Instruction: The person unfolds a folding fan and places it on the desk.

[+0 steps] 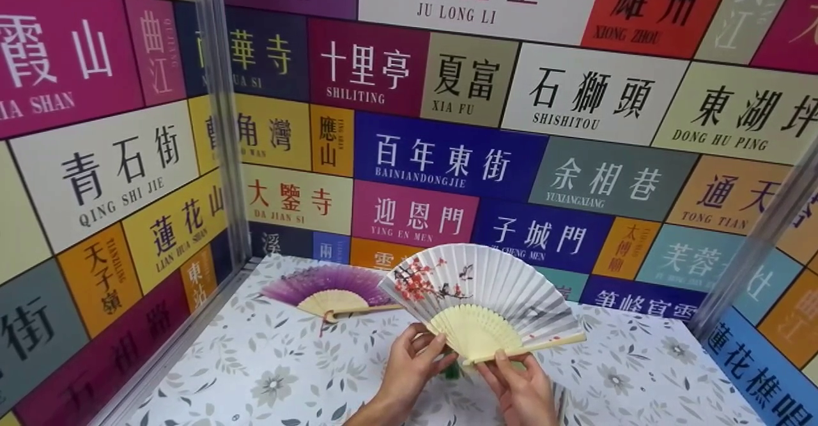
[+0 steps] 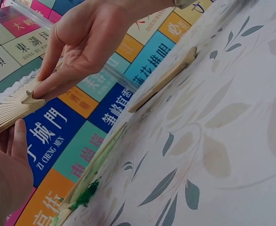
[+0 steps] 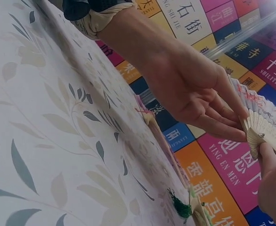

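Note:
Both hands hold up a spread folding fan, white and grey with red blossoms and small birds over pale bamboo ribs. My left hand pinches its left side near the pivot, and the left fingers show at the ribs in the right wrist view. With the thumb in front, my right hand pinches the lower right guard stick. In the left wrist view the right hand grips close to the metal pivot. Beneath the hands, a green tassel lies by a green-edged fan on the table, mostly hidden in the head view.
An open purple fan with a red cord lies at the back left of the table, which has a leaf-patterned cover. A slim wooden piece rests on the cover. Colourful sign-printed walls enclose the back and sides.

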Tool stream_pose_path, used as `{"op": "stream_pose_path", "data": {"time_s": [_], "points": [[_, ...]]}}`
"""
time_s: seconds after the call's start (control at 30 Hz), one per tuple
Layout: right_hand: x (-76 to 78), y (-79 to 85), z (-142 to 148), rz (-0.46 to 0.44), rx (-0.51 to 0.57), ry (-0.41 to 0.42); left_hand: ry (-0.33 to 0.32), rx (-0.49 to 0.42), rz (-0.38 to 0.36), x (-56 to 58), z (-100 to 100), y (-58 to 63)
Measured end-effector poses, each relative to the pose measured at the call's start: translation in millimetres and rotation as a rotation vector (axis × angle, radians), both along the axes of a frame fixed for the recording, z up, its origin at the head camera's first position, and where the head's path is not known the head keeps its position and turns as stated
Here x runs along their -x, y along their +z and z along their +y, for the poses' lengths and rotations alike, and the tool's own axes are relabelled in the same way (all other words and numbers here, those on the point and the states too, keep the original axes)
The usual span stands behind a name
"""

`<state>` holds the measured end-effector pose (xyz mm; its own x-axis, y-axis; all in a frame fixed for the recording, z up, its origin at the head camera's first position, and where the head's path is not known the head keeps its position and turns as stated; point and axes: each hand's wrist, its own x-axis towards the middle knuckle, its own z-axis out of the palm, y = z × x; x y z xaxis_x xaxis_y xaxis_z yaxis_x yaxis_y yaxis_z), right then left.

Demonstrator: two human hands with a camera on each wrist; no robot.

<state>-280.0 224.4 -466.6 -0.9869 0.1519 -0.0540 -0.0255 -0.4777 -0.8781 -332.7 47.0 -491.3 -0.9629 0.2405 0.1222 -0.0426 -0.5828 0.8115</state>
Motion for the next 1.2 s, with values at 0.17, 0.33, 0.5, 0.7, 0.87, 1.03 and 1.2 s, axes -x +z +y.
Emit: {"op": "stream_pose_path", "data": {"time_s": [0.17, 0.33, 0.5, 0.7, 0.87, 1.03, 1.2], "points": [[-0.2, -0.7, -1.1, 0.002, 0.002, 0.012, 0.016, -0.03, 0.015, -0.3, 1.3, -2.0], [0.5, -0.6, -1.5, -0.001, 0.003, 0.002, 0.029, -0.049, 0.014, -0.2, 3.0, -3.1], [0.9, -1.1, -2.0, 0.006, 0.009, 0.002, 0.036, -0.04, 0.002, -0.2, 4.3, -3.0], [0.9, -1.1, -1.9, 0.013, 0.021, -0.002, 0.041, -0.041, -0.01, -1.4, 5.7, -2.3], [0.0, -0.1, -2.0, 0.022, 0.037, -0.007, 0.049, -0.046, -0.013, -2.9, 7.0, -3.8], [-0.2, -0.9, -1.4, 0.023, 0.042, -0.012, 0.079, 0.026, 0.049, -10.7, 11.6, -8.5], [-0.4, -1.6, -2.3, 0.015, 0.045, -0.024, 0.086, 0.06, 0.035, -19.4, 19.6, -12.0]]}}
